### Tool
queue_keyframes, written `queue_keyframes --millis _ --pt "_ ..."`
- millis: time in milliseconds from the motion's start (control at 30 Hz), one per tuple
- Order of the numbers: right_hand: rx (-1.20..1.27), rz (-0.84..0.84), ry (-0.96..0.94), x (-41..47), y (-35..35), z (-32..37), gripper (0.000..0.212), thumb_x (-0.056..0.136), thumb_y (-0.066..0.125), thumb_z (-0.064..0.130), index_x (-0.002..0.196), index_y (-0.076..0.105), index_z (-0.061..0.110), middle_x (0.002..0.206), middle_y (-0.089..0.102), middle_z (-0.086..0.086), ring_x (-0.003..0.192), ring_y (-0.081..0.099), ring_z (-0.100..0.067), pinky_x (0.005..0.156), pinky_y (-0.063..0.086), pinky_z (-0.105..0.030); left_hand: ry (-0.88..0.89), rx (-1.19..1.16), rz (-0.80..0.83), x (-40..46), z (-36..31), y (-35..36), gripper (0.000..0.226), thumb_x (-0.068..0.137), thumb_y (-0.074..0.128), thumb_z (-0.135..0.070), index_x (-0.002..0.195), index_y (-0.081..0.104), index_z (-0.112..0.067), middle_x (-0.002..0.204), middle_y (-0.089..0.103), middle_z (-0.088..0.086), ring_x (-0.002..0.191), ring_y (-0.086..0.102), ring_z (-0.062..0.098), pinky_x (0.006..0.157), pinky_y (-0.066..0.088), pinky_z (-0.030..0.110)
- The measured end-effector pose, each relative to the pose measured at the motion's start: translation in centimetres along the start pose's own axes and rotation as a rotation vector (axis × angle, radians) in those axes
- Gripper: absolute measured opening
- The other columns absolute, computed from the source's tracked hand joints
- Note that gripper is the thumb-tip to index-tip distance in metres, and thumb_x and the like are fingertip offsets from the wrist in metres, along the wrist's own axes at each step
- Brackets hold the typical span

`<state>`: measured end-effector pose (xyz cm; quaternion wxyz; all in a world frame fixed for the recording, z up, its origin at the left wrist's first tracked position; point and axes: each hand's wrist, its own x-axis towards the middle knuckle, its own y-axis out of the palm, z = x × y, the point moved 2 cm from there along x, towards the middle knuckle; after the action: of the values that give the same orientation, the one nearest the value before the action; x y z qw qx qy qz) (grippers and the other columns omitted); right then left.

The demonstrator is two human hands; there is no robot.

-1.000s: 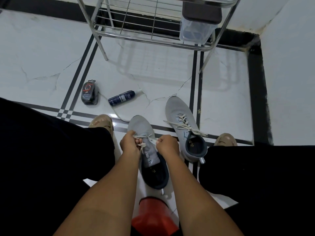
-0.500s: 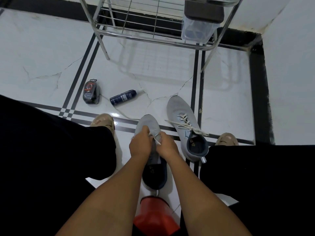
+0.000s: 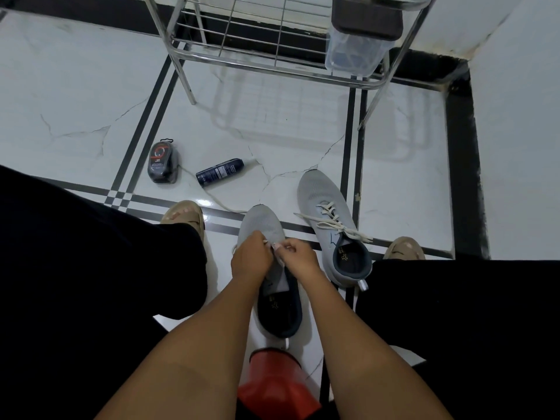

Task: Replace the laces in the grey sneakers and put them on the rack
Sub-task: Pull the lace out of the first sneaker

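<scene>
Both hands are over the nearer grey mesh sneaker (image 3: 263,225), which stands on the white tiled floor (image 3: 75,95) between the person's legs. The left hand (image 3: 251,262) and the right hand (image 3: 298,257) are close together, and their fingertips pinch a white lace (image 3: 276,248) above the tongue of this sneaker. The second grey mesh sneaker (image 3: 318,192) stands just beside it on the right, and its white lace is threaded and lies loose across it. The silver metal wire rack (image 3: 257,37) stands further away, well apart from both sneakers. On its right end is a clear plastic box with dark lid (image 3: 357,50). A dark blue spray can (image 3: 219,172) lies on the floor, near a black oval package (image 3: 162,162).
</scene>
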<state>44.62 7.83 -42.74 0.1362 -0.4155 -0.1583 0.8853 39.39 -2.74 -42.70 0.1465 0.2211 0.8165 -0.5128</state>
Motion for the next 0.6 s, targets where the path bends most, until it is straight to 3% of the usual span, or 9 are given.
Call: queue_keyframes --millis 100,200,400,600 --pt "0.047 -0.025 -0.007 0.7 -0.1 0.4 0.006 0.09 0.065 0.024 0.086 0.066 0.02 0.089 0.067 -0.001 0.087 0.063 -0.019 0.081 0.05 -0.03 -0.019 0.002 -0.032 -0.3 0.3 0.2 0.012 0.095 0.044 -0.026 0.096 0.053 -0.018 0.092 0.062 0.002 0.081 0.054 0.023 0.066 0.037 0.03" --pt "-0.034 -0.071 -0.002 1.4 0.1 0.8 0.017 0.088 0.066 0.021 0.073 0.059 0.025 0.084 0.067 0.0 0.083 0.062 -0.019 0.077 0.05 -0.03 -0.013 0.052 -0.045 0.0 0.4 0.3 0.016 0.094 0.044 -0.023 0.099 0.059 -0.019 0.094 0.064 0.003 0.086 0.059 0.025 0.065 0.037 0.029" --pt "-0.283 -0.109 -0.037 2.1 0.3 0.9 0.016 0.095 0.052 0.023 0.082 0.059 0.017 0.098 0.067 -0.008 0.083 0.055 -0.02 0.068 0.039 -0.026 0.005 0.049 -0.021 0.7 0.3 0.6 0.018 0.094 0.043 -0.019 0.098 0.06 -0.015 0.095 0.064 0.004 0.084 0.059 0.026 0.066 0.04 0.03" --pt "-0.372 -0.102 -0.054 2.0 0.5 1.3 0.023 0.097 0.048 0.028 0.088 0.062 0.013 0.102 0.067 -0.011 0.096 0.06 -0.029 0.068 0.038 -0.028 0.008 0.033 -0.057 0.3 0.3 0.8 0.015 0.093 0.045 -0.018 0.09 0.059 -0.015 0.084 0.061 0.001 0.077 0.059 0.024 0.069 0.044 0.033"
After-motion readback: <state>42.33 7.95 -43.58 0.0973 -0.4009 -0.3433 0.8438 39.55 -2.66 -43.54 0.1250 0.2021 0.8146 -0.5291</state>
